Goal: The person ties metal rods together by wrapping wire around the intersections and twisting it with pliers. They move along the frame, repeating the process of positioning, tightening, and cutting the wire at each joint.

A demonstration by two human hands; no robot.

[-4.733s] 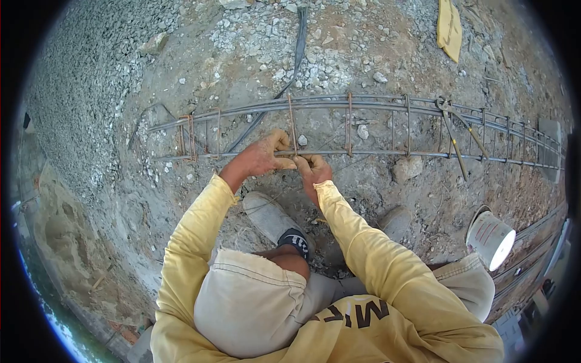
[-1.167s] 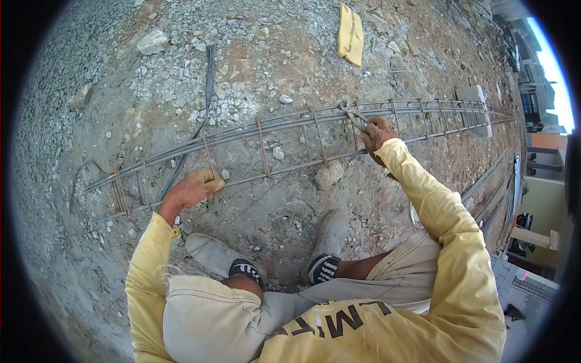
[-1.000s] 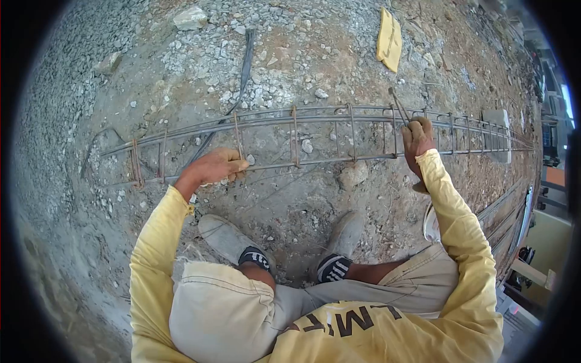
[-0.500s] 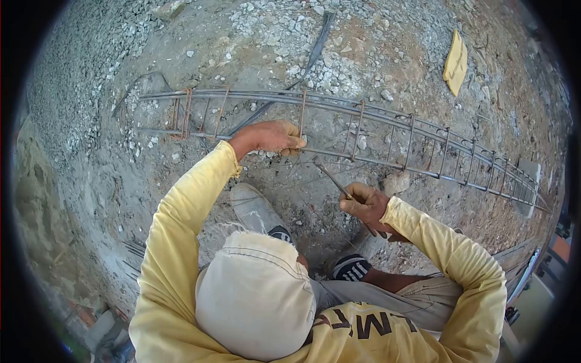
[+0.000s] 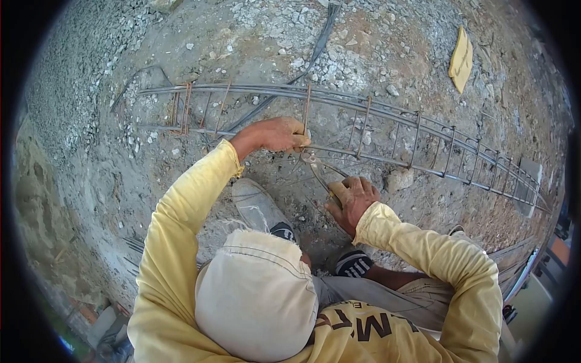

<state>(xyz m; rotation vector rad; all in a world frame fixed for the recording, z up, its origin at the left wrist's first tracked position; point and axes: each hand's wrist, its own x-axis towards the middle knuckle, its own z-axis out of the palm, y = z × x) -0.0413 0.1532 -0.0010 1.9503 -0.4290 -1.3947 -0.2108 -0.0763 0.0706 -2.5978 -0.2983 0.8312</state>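
A long rebar cage (image 5: 387, 161) of steel bars and cross ties lies across the ground ahead of me. My left hand (image 5: 275, 134) is closed around its near bar, at the foot of a rusty stirrup (image 5: 307, 107). In my right hand (image 5: 356, 202) I grip a pair of pincers (image 5: 319, 174) by the handles, which stand apart. Their head reaches the near bar, just below my left fingertips. What lies between the jaws is too small to make out. Thin tie wires trail on the ground below the bar.
Several rusty stirrups (image 5: 186, 109) are bunched at the cage's left end. A dark strap (image 5: 321, 45) runs underneath the cage. A yellow board piece (image 5: 462, 60) lies at upper right. Gravel (image 5: 91, 78) covers the left side. My shoes (image 5: 353, 264) are close to the near bar.
My right hand has moved left and up, bringing the pincers to the bar beside my left hand. Their handles have spread apart. My left hand keeps its hold on the cage.
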